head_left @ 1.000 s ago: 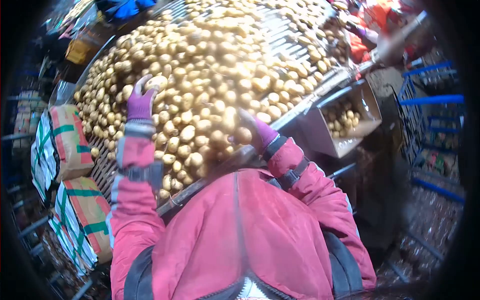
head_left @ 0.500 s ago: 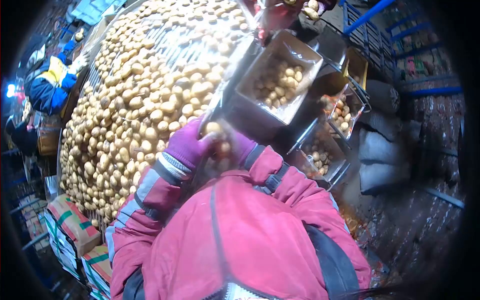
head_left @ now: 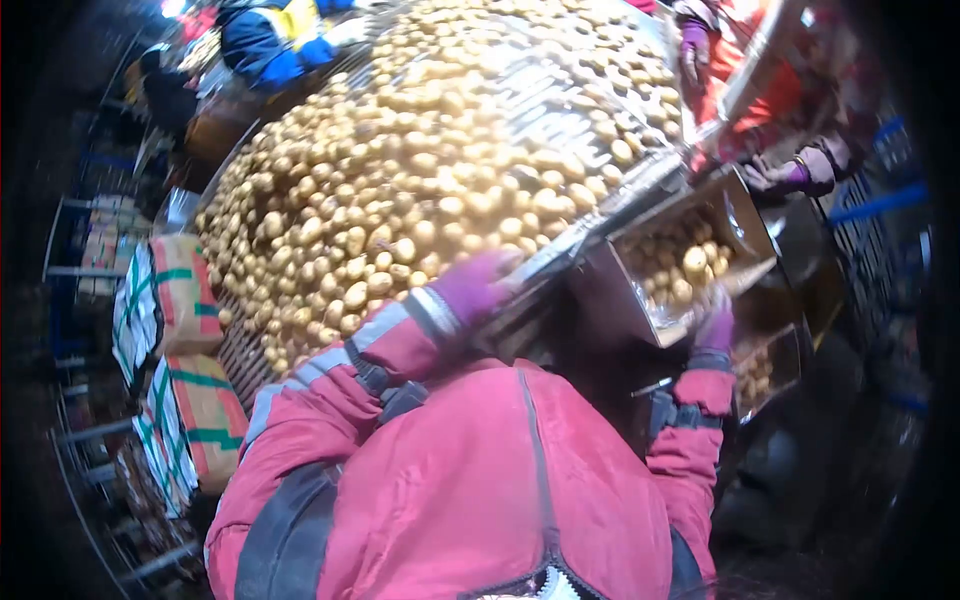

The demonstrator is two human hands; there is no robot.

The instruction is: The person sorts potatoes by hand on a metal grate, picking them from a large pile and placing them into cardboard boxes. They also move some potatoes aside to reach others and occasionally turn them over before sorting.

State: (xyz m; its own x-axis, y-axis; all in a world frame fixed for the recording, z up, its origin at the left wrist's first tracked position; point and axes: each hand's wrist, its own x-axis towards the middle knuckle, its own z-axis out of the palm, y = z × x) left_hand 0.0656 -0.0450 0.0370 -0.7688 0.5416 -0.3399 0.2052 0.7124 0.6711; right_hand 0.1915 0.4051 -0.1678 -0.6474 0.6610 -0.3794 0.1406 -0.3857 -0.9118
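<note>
My left hand (head_left: 477, 285), in a purple glove, is at the near edge of the slatted table, beside the heap of potatoes (head_left: 340, 220). Motion smears its fingers, and I cannot make out anything in it. To the right, my right hand (head_left: 714, 322), also gloved in purple, reaches to the near rim of a cardboard box (head_left: 622, 290) with several potatoes inside. Its fingers are blurred too. One bright potato (head_left: 695, 262) lies in the box just beyond that hand.
A co-worker in blue and yellow (head_left: 262, 45) is at the far left. Another co-worker's gloved hands (head_left: 790, 177) are beyond the box. Taped cartons (head_left: 205, 410) stand at the left. A smaller box of potatoes (head_left: 770, 372) is right of my right hand.
The view has turned, shifting the table and boxes. My hands, together around potatoes before, are now apart; my right hand has moved out to the box.
</note>
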